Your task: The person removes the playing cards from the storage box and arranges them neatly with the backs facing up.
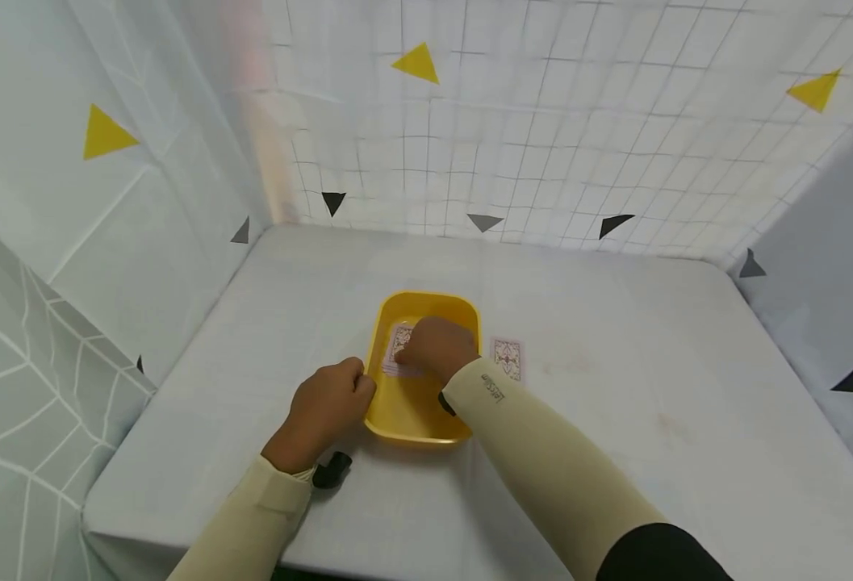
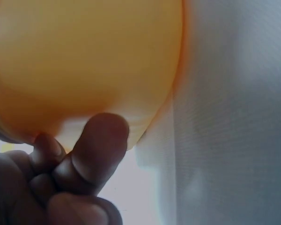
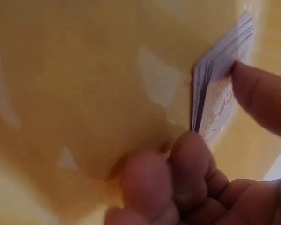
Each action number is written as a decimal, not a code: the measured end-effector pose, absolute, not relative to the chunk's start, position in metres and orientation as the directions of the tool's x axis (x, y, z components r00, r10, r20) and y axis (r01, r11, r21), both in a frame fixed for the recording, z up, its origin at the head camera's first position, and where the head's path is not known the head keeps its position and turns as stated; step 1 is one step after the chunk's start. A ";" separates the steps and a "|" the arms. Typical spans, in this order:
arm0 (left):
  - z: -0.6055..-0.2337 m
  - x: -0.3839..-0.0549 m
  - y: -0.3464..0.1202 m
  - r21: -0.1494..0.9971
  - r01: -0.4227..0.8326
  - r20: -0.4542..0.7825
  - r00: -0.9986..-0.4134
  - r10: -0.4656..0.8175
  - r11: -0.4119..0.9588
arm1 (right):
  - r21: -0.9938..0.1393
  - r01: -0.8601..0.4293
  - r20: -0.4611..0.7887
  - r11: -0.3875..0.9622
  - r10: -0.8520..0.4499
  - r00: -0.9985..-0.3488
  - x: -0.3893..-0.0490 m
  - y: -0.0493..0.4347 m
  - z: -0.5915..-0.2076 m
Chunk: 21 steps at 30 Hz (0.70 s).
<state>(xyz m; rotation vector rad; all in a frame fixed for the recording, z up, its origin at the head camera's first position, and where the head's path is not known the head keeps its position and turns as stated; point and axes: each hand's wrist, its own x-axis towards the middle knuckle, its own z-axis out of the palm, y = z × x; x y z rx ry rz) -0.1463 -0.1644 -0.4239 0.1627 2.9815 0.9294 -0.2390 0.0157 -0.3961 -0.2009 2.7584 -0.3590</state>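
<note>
A yellow plastic tray (image 1: pixel 415 436) stands on the white-covered table. At its left side my left hand (image 1: pixel 330 407) grips the rim, and in the left wrist view a fingertip (image 2: pixel 103 140) lies against the tray's outer wall. My right hand (image 1: pixel 441 347) reaches inside the tray. It pinches a small stack of playing cards (image 1: pixel 397 367) with patterned backs. In the right wrist view, the thumb presses on the top face of the stack (image 3: pixel 220 103) while fingers touch its near edge. The hand covers part of the stack in the head view.
Just right of the tray, another patterned card (image 1: pixel 508 359) lies back up on the white cloth (image 1: pixel 651 363). A wall with a grid pattern (image 1: pixel 528 121) rises behind the table, and pale curtains (image 1: pixel 157 242) hang along the left side.
</note>
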 end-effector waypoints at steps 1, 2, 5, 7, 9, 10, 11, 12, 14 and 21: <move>-0.424 -0.147 -0.165 0.567 0.094 0.016 -0.994 0.104 0.818 | -0.270 -0.104 -0.321 0.957 -0.191 -0.928 -0.239 0.016 -0.397; -0.424 -0.147 -0.164 0.566 0.095 0.014 -0.994 0.106 0.819 | -0.267 -0.112 -0.322 0.957 -0.198 -0.926 -0.239 0.017 -0.397; -0.424 -0.148 -0.162 0.565 0.096 0.009 -0.994 0.110 0.819 | -0.286 -0.098 -0.330 0.953 -0.194 -0.924 -0.239 0.021 -0.396; -0.423 -0.148 -0.162 0.567 0.097 0.010 -0.994 0.111 0.818 | -0.310 -0.081 -0.337 0.947 -0.189 -0.922 -0.240 0.023 -0.395; -0.422 -0.148 -0.162 0.566 0.095 0.009 -0.994 0.110 0.819 | -0.339 -0.059 -0.352 0.939 -0.185 -0.918 -0.242 0.024 -0.394; -0.422 -0.148 -0.162 0.565 0.092 0.006 -0.994 0.107 0.820 | -0.352 -0.055 -0.356 0.934 -0.188 -0.915 -0.244 0.024 -0.394; -0.421 -0.148 -0.162 0.567 0.090 0.005 -0.994 0.106 0.819 | -0.370 -0.045 -0.366 0.928 -0.190 -0.911 -0.245 0.024 -0.395; -0.421 -0.147 -0.162 0.567 0.085 0.001 -0.995 0.103 0.819 | -0.380 -0.043 -0.377 0.924 -0.197 -0.905 -0.247 0.023 -0.395; -0.421 -0.147 -0.163 0.564 0.079 -0.008 -0.995 0.101 0.822 | -0.406 -0.018 -0.405 0.914 -0.198 -0.893 -0.249 0.022 -0.397; -0.422 -0.148 -0.164 0.568 0.087 -0.010 -0.994 0.112 0.818 | -0.532 0.086 -0.444 0.842 -0.191 -0.876 -0.249 0.023 -0.392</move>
